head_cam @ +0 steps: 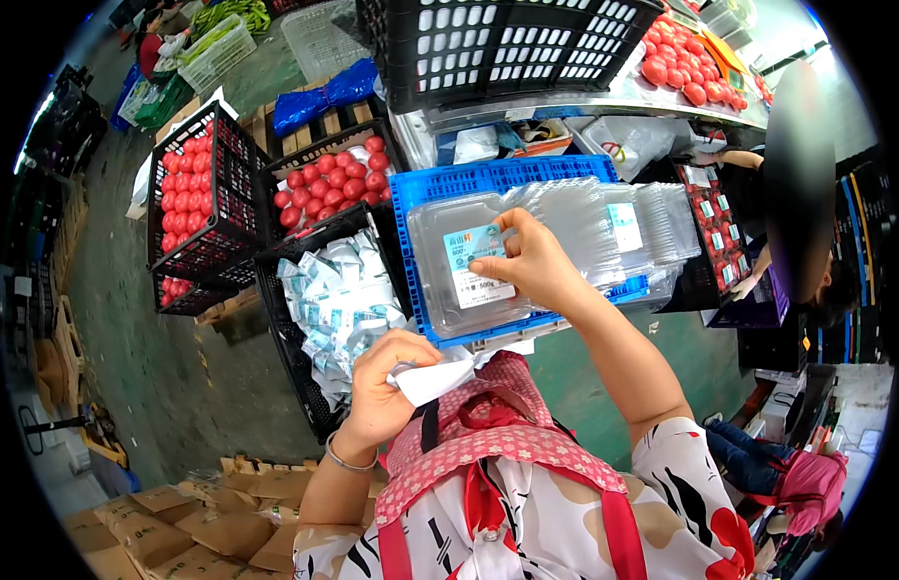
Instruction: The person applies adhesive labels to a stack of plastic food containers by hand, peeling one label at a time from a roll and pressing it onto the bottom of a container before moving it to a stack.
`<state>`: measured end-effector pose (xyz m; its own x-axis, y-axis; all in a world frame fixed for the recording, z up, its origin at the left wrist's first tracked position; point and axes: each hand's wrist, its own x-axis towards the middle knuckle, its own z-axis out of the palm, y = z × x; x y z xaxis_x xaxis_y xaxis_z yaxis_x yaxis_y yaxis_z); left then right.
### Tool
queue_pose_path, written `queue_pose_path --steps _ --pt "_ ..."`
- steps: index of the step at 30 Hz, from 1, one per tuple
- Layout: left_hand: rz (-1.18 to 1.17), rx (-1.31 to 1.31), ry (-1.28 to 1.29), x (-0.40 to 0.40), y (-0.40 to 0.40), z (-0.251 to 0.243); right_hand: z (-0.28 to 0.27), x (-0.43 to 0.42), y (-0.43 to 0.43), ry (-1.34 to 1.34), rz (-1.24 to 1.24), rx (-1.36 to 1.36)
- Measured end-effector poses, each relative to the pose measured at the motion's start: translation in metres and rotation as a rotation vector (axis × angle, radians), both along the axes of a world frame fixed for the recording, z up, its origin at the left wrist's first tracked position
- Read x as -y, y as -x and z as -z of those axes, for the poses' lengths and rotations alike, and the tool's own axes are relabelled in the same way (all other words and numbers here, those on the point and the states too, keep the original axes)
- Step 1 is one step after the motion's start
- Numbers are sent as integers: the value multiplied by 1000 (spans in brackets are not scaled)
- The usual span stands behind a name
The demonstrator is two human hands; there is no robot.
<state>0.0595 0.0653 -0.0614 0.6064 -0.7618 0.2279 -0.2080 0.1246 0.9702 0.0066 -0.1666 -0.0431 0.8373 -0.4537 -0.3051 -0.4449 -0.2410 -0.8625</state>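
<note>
My right hand (531, 262) has its thumb on a printed blue-and-white label (480, 272), with bent fingers at the label's upper right edge. The label lies over the lid of a clear plastic clamshell box (435, 217). My left hand (386, 388) pinches a folded strip of white paper (435, 380) close to the apron (486, 435). To the right of the front box, nested clear clamshell boxes (565, 225) stand in a long row, one bearing another label (624, 226). Beneath the boxes is a blue plastic crate (413, 239).
A black crate (293, 370) of crumpled label strips (341, 304) stands left. Beyond it are black crates of tomatoes (333, 185), (185, 192). A large black crate (507, 58) sits on the metal counter ahead. At right, a co-worker's hand (745, 286) touches packed, labelled tomato boxes (714, 225).
</note>
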Motion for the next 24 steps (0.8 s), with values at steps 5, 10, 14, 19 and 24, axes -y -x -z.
queue_pose_path --steps 5,10,14,19,24 --pt "22 -18 -9 -12 -9 3 10 -4 -15 79 37 -83" --pt "-19 -8 22 -14 -7 2 12 -22 -11 679 -97 -323" --pt "12 153 25 -14 -7 -13 7 -10 24 1052 63 -90" --pt "44 207 122 6 5 -28 24 23 56 1020 310 -120" --pt "-59 298 102 28 17 -32 -14 16 64 896 334 171"
